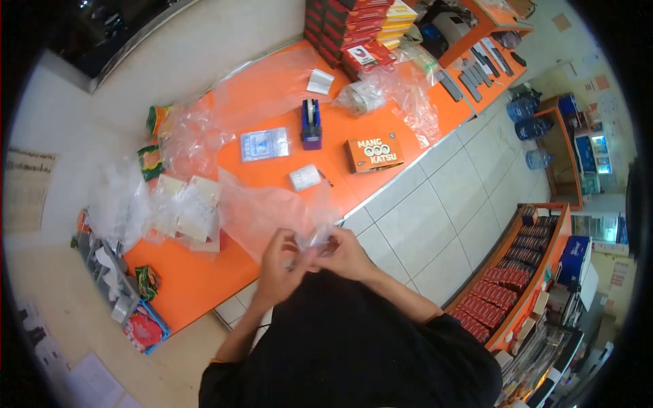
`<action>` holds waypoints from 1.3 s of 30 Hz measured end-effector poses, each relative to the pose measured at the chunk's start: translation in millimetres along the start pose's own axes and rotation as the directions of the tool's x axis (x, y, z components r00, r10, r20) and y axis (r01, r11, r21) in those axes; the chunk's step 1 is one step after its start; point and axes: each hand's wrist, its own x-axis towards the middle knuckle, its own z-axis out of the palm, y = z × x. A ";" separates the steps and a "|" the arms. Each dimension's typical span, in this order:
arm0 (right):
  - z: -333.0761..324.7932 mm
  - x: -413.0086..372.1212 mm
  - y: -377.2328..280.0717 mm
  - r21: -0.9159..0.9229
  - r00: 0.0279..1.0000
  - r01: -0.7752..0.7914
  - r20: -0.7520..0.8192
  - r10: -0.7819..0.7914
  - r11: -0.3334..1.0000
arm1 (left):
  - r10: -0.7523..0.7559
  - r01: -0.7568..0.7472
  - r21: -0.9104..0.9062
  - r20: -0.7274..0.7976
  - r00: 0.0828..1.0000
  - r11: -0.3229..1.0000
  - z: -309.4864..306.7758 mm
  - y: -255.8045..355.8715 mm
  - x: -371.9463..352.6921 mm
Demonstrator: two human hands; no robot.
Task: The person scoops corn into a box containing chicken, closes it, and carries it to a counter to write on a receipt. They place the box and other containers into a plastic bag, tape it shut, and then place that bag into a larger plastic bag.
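My left hand (279,266) and my right hand (348,257) are close together at the table's front edge, fingers bent around the gathered end of a clear plastic bag (258,207). The rest of the bag spreads to the left over the orange table (204,282). Just beyond my hands lie a white paper roll (305,178) and a dark pen (326,178). A blue tape dispenser (311,129) stands farther back, with an orange-brown box (373,151) to its right and a flat blue-and-white packet (265,145) to its left.
Red and yellow boxes (347,34) are stacked at the back. Crumpled plastic bags (190,139) lie on the left, near a grey tray (102,272). A shelf of red packs (500,289) stands on the right. Tiled floor (435,204) borders the table.
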 end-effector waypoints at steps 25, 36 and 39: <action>-360.9 171.7 77.7 -0.875 0.906 0.419 0.420 -0.049 0.242 | -0.360 0.454 0.041 -0.546 0.756 0.890 105.2 17.1 102.7; -424.6 172.8 15.3 -0.853 0.922 0.383 0.334 -0.193 0.354 | -0.460 0.259 -0.451 -0.424 0.780 0.854 186.2 -47.7 153.1; -465.0 147.3 -77.0 -0.939 0.919 0.321 0.279 -0.277 0.120 | -0.532 0.229 -0.785 -0.147 0.834 0.576 232.4 -84.1 203.9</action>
